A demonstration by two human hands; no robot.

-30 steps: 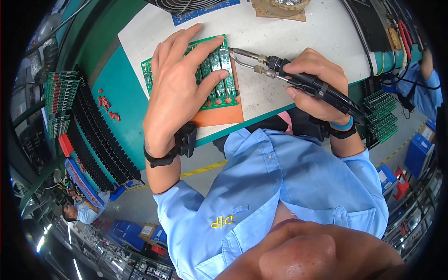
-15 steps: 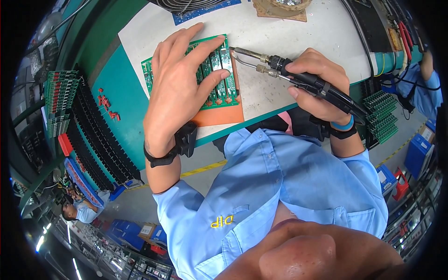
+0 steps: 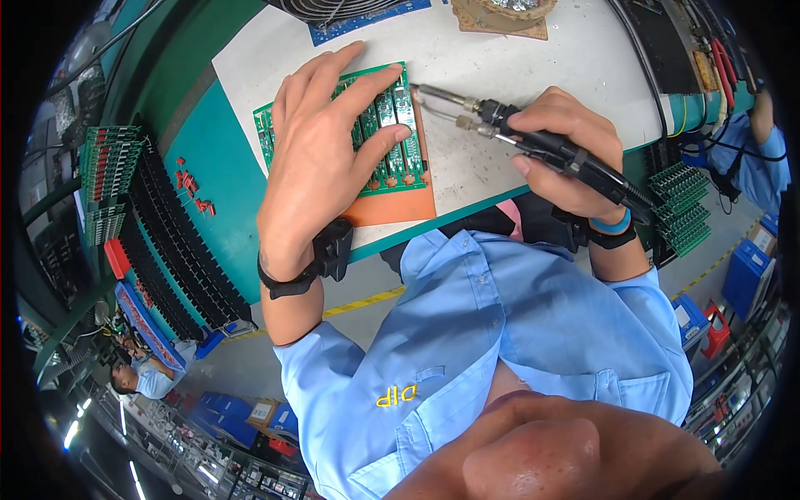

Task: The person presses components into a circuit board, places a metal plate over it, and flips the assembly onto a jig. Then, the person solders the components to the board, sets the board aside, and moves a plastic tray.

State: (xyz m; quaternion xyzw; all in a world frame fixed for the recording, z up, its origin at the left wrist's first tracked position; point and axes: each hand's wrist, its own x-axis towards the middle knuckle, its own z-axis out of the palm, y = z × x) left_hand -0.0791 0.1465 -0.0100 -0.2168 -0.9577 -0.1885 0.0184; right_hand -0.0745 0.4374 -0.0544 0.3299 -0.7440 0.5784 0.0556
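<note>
My left hand (image 3: 312,158) lies over a green circuit board panel (image 3: 409,155), its fingers spread and pressing on the panel's surface. Much of the panel's left and middle is hidden under the palm. Beneath it an orange pad (image 3: 396,208) shows along the near edge. In my right hand (image 3: 575,121) is a black soldering iron (image 3: 583,162), with a thin metal feed tube beside its shaft. The iron's tip points left and sits close to the panel's upper right edge; whether it touches I cannot tell.
A white sheet (image 3: 500,67) covers the green bench. Far back stand a fan guard (image 3: 350,12) and a round brown holder (image 3: 504,15). Red parts (image 3: 193,187) and black racks (image 3: 179,233) lie left; stacked green boards (image 3: 679,208) are at right. Another person (image 3: 146,375) is lower left.
The soldering iron's front end has shifted very slightly, and its feed tube looks more blurred now. My left hand and the panel have hardly moved.
</note>
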